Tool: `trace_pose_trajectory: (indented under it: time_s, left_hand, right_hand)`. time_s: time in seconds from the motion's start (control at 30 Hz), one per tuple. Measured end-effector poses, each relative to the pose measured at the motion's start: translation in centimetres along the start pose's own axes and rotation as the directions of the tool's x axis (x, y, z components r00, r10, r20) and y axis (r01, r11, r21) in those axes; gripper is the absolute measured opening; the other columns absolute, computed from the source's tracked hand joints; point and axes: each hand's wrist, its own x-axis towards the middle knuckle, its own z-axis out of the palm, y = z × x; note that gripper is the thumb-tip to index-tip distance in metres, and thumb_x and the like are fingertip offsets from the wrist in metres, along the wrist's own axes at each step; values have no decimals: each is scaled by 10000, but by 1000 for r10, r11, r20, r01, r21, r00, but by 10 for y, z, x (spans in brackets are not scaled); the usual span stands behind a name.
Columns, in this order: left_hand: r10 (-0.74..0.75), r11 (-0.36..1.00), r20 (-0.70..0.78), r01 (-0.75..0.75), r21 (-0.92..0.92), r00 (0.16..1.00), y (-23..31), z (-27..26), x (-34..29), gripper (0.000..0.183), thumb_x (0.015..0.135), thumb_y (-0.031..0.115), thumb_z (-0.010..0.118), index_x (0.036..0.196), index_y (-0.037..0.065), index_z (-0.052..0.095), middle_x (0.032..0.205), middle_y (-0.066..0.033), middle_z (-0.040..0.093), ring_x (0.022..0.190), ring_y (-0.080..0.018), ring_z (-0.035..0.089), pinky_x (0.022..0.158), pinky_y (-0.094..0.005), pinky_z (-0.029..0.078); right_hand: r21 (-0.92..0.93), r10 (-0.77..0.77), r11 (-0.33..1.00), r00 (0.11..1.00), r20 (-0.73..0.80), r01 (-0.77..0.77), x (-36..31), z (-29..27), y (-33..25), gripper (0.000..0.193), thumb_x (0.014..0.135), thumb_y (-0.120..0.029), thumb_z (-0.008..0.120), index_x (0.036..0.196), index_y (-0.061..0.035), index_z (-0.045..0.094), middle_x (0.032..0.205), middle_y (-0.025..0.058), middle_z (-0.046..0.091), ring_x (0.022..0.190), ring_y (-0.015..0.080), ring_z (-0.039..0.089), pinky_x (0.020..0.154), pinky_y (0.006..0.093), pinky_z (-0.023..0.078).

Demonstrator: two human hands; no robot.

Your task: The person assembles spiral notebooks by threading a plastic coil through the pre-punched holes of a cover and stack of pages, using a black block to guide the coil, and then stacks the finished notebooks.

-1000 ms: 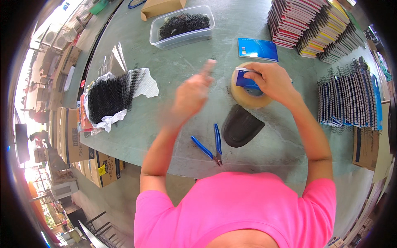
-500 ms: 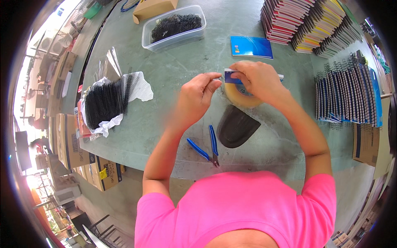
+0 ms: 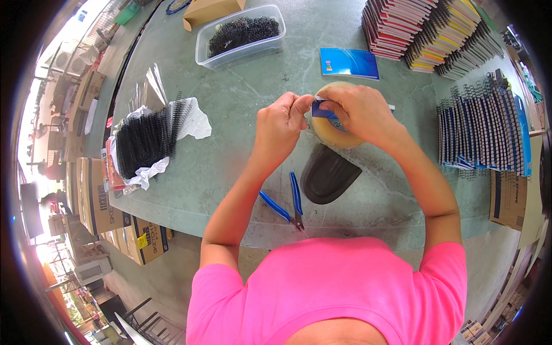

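Observation:
My right hand [image 3: 365, 113] is closed on a small blue notebook [image 3: 319, 110], seen mostly edge-on with a white page edge along its top. Beneath it lies a wide roll of yellowish tape [image 3: 333, 137]. My left hand [image 3: 282, 123] is pinched, its fingertips meeting the notebook's left corner. Whatever lies between those fingertips is too small and hidden to make out. Nearer to me sits a dark, rounded flat pad [image 3: 330, 175]. Left of the pad, blue-handled cutters [image 3: 295, 201] rest with their handles spread and jaws toward me.
Black spiral coils [image 3: 146, 141] lie on white wrapping at left. A clear plastic tub [image 3: 241, 57] holds more coils. Beyond my right hand is a blue notebook [image 3: 349, 63]. Notebook stacks [image 3: 397, 29] and coil-bound notebooks [image 3: 483, 135] stand at right. Cardboard boxes [image 3: 95, 198] sit below the table's left edge.
My left hand has moved slightly up and right, and its fingertips now meet the notebook's corner. The right hand keeps its grip in nearly the same place.

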Motion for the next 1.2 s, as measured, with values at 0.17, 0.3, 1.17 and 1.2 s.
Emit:
trace_pose_trajectory:
  time_s: [0.17,0.3,1.17,1.2]
  left_hand:
    - [-275,923,148,304,-237,950,2,-6,5,393,915,395,526,795,28,602,559,-31,558,438,-70,470,426,-238,371]
    - [415,905,-234,-371,209,879,-17,10,0,265,864,286,621,841,24,591,594,-49,548,491,-92,483,472,-257,397]
    - [434,740,214,-482,470,875,3,5,-31,237,791,204,663,912,19,578,887,-137,583,821,-340,557,685,-425,464]
    - [270,783,293,-386,488,917,1,16,-46,255,789,221,666,918,19,578,912,-156,577,843,-352,557,706,-425,468]
  right_hand:
    - [-52,-22,998,999,-43,20,-1,1,1,142,837,-202,564,884,-83,624,771,125,629,778,313,616,622,427,463]
    - [-27,-64,998,995,-72,62,-2,4,-2,130,825,-200,573,867,-85,615,763,118,623,769,309,614,620,425,465]
    - [148,-19,987,969,-248,57,-3,11,-1,182,820,-161,591,957,-68,516,931,114,608,812,320,601,695,420,459]
    - [152,3,987,957,-290,43,-4,10,-1,176,827,-171,590,949,-65,522,945,120,605,814,323,601,700,421,460]
